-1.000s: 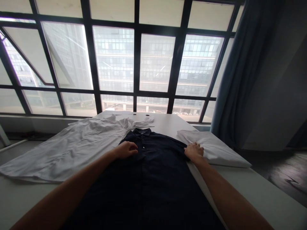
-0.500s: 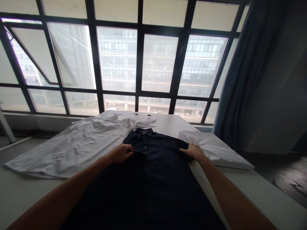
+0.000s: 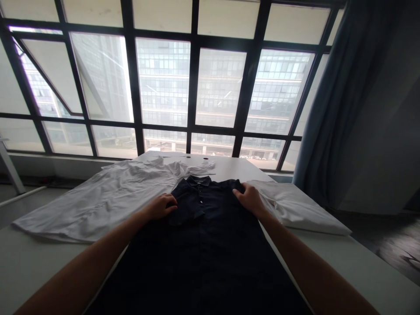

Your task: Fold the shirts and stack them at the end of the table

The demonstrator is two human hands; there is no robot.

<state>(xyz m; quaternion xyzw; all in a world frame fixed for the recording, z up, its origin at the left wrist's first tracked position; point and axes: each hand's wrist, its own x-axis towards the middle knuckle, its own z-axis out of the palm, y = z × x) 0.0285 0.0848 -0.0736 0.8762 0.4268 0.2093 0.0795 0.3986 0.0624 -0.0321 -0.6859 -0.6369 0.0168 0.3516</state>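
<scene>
A dark navy button-up shirt (image 3: 200, 253) lies front up, its collar pointing toward the window. Its left sleeve is folded inward across the chest. At the shirt's left edge, beside that fold, rests my left hand (image 3: 160, 205), thumb and fingers a little apart with dark cloth between them. My right hand (image 3: 251, 199) is closed on the right sleeve near the shoulder, where the cloth is raised and bunched. The fingers beneath that cloth are partly hidden.
A white shirt (image 3: 98, 201) is spread wrinkled on the left of the white table (image 3: 370, 262). Folded white cloth (image 3: 305, 205) lies at the right. Beyond the table stand a large window and a dark blue curtain (image 3: 321, 109).
My left hand has moved left, and the left sleeve lies flatter on the chest. My right hand has drawn the right sleeve inward, toward the collar. The view has shifted slightly.
</scene>
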